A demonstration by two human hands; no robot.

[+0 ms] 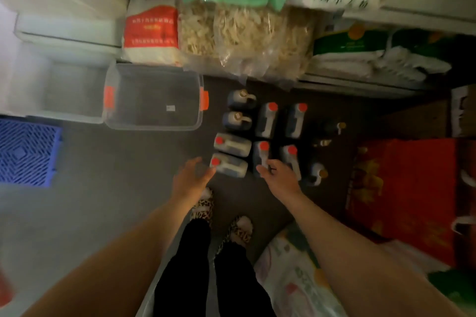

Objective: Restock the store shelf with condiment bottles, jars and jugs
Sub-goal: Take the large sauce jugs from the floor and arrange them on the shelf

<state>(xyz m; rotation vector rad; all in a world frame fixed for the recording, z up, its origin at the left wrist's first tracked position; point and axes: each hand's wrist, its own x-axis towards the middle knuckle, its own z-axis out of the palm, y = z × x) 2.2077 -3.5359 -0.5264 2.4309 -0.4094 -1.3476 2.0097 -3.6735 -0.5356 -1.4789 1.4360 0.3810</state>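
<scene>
Several dark condiment jugs stand in a cluster on the grey floor below the shelf. The nearest red-capped jug point(229, 166) sits just right of my left hand point(192, 175), whose spread fingers hold nothing and almost touch it. My right hand point(279, 175) hovers open over two more red-capped jugs point(262, 156), point(289, 158). Behind them stand other red-capped jugs point(268, 119), point(296, 119) and two gold-capped jugs point(239, 99), point(237, 119). A smaller gold-capped jug point(315, 174) stands right of my right hand.
An open clear plastic bin with orange latches point(154, 98) stands left of the jugs. A blue crate point(25, 152) is at far left. Bags of noodles point(247, 41) and rice point(152, 33) fill the low shelf. Red cartons point(401, 188) block the right. My feet point(221, 216) are below.
</scene>
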